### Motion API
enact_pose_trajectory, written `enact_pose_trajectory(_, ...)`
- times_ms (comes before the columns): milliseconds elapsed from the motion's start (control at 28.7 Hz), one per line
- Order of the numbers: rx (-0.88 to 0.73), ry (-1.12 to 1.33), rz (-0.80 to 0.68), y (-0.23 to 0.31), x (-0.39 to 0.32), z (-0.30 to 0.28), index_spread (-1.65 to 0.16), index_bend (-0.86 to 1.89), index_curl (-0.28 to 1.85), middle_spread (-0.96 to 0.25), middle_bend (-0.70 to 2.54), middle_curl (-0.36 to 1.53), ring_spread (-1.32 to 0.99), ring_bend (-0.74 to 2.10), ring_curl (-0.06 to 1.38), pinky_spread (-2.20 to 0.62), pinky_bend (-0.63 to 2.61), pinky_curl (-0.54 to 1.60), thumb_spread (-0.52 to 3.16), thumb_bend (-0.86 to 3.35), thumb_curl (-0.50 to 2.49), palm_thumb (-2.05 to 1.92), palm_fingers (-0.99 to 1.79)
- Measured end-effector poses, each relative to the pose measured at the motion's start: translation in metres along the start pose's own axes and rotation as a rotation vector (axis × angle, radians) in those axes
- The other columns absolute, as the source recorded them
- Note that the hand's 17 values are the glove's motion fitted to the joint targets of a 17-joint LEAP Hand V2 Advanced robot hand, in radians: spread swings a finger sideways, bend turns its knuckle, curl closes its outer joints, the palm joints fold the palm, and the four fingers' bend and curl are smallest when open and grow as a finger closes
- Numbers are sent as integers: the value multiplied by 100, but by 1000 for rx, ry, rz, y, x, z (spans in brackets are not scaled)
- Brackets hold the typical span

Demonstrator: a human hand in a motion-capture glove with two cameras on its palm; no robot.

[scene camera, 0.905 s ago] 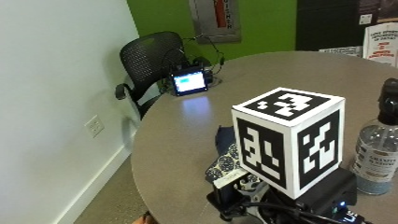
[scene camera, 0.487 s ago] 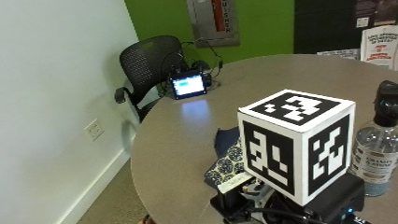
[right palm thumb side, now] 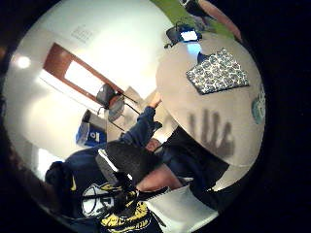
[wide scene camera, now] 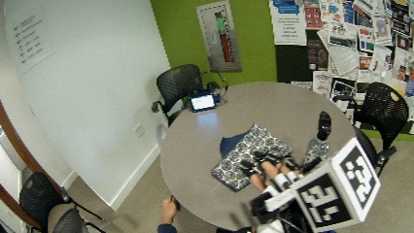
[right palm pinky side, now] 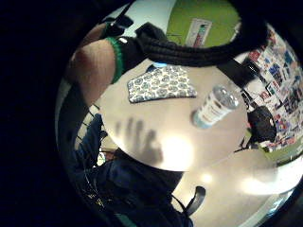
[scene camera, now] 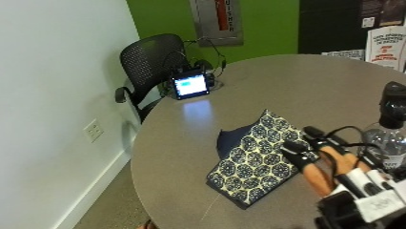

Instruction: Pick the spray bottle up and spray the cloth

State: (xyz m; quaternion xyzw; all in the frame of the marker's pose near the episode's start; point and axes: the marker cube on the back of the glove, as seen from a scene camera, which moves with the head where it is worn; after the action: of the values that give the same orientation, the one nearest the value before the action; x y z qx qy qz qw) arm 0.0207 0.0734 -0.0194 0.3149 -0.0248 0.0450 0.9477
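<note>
Spray bottle (scene camera: 388, 133) stood upright near the table's (scene camera: 298, 90) right edge, just beside the patterned cloth (scene camera: 260, 160), and nothing had hold of it. The gloved right hand (scene camera: 320, 160) hovered over the cloth's near corner, fingers straight and spread, empty. My worry was a sideways reach clipping the tall bottle and tipping it, since it sat so near the rim. The outside view cut the bottle off partway; the little-finger palm view showed the whole bottle (right palm pinky side: 214, 106) apart from the cloth (right palm pinky side: 161, 84), plus the spread-finger shadow on the tabletop.
</note>
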Motion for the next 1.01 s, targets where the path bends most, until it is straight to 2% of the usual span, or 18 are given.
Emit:
enact_pose_trajectory(139, 92, -109, 105, 24, 22, -11, -39, 17, 22, 0, 10, 23, 5, 27, 24, 25, 54, 32, 87, -4, 19, 12, 35)
enact_pose_trajectory(313, 190, -306, 286, 44, 60, -20, -40, 3, 16, 3, 13, 22, 9, 34, 25, 29, 65, 34, 87, -2, 22, 14, 23)
enact_pose_trajectory(487, 284, -490, 329, 43, 117, -24, -42, -5, 9, 7, 18, 23, 12, 42, 27, 31, 79, 38, 90, -1, 25, 21, 12)
enact_pose_trajectory(731, 170, -702, 454, 10, 217, 17, -44, 0, 3, 15, 17, 23, 17, 34, 25, 34, 100, 42, 85, -2, 27, 25, -12)
enact_pose_trajectory(905, 82, -765, 425, -25, 238, 45, -44, 1, 0, 16, 17, 23, 18, 38, 26, 35, 100, 41, 81, -3, 29, 26, -14)
enact_pose_trajectory(1009, 50, -770, 387, -42, 234, 58, -45, -3, -2, 17, 23, 25, 18, 52, 29, 35, 94, 39, 80, -2, 30, 29, -5)
